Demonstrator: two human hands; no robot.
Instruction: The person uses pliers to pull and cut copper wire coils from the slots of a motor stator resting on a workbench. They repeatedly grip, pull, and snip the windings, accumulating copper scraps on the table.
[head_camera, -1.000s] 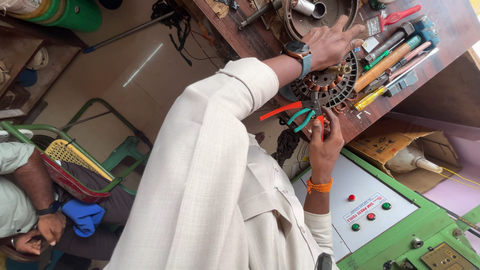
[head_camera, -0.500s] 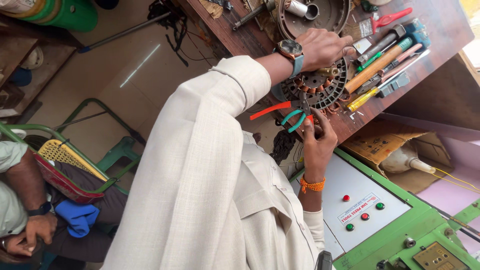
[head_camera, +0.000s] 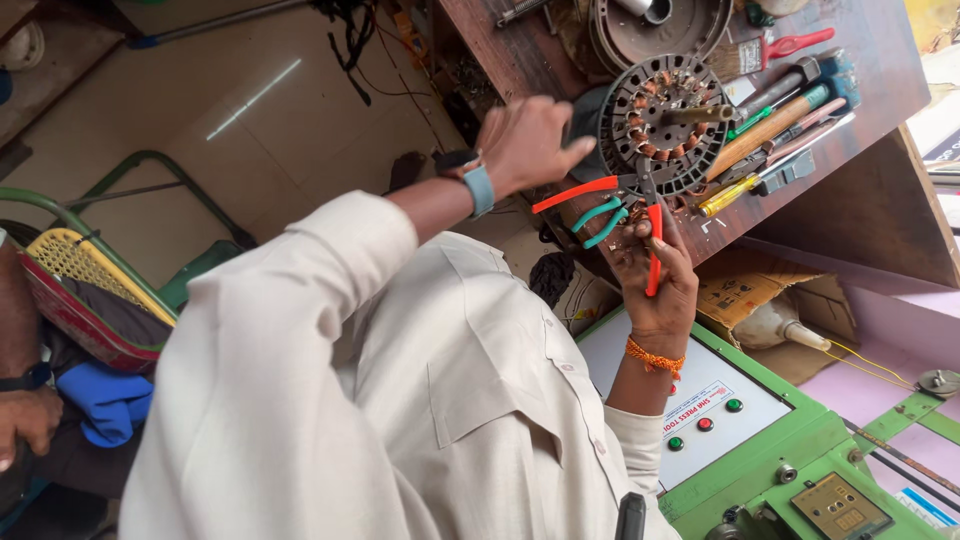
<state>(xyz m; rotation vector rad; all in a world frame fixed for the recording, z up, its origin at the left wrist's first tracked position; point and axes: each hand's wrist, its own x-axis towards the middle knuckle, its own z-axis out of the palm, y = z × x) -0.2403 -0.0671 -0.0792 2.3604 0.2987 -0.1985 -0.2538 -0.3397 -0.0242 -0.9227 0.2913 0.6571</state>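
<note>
Red-handled pliers at the wound stator on the worktop edge, right hand fingers clamped on one handle; left hand fingers apart, just beside the stator; teal-handled pliers below; screwdrivers alongside

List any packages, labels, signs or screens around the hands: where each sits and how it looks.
Sticker label: on the white control panel below the right hand, small white slanted rectangle with red print.
Cardboard box: under the bench edge, right of that hand, brown, open, printed side.
Plate: lower right on the green machine, tan square.
No screens.
</note>
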